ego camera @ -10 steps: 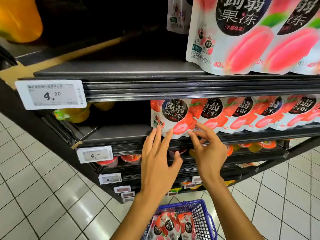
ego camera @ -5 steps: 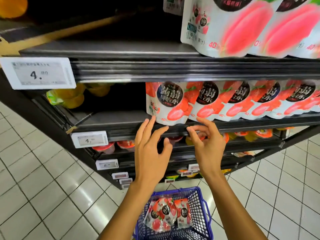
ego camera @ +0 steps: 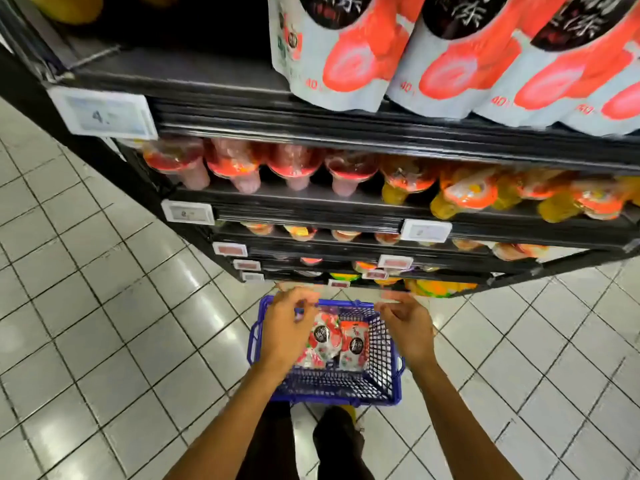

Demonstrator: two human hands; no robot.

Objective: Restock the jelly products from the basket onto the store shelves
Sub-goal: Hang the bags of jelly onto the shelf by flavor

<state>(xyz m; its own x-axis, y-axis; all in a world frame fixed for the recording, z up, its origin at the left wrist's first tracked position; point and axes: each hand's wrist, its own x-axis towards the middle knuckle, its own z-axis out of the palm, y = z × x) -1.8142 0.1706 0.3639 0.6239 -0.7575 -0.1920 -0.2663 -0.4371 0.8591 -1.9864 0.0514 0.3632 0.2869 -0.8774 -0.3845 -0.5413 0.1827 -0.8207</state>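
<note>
White tiled floor (ego camera: 86, 306), black store shelves (ego camera: 346, 129) loaded with jelly pouches (ego camera: 346, 64) and cups (ego camera: 235, 164), blue basket (ego camera: 346, 386) on the floor holding jelly packs (ego camera: 346, 344), left hand (ego camera: 285, 336) over the packs, right hand (ego camera: 410, 329) above its right edge, both loosely curled and empty.

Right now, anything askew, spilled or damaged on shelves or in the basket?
Mild disorder: the yellow jelly cups at the right of the shelf under the pouches lie tipped at mixed angles, while the red cups beside them sit in an even row. No spill shows on the floor tiles.
</note>
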